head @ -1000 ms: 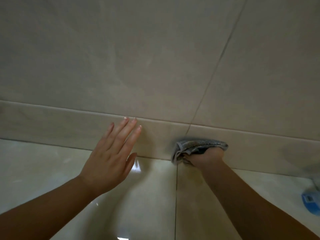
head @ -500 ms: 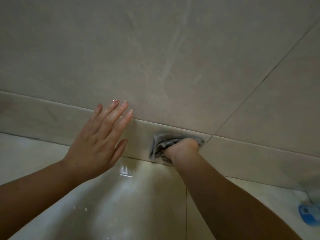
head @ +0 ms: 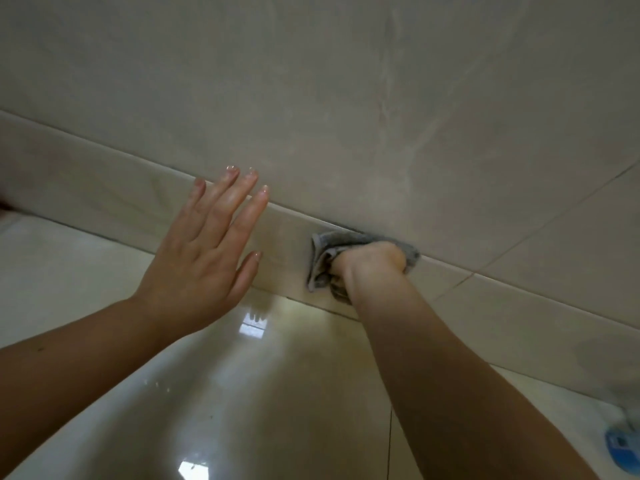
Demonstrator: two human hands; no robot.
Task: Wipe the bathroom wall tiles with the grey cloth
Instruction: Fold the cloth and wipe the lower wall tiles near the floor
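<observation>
Against the skirting tile [head: 114, 206], grey cloth [head: 332, 245] crumpled.

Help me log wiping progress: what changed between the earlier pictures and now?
The right hand slid the grey cloth leftward along the skirting tile, away from the vertical grout joint and nearer the left hand. Nothing was picked up or released: the right hand still grips the cloth, the left hand stays open by the wall.

1 head-worn view faces down, close to wall tiles [head: 311, 98]; right edge apparently blurred.
</observation>
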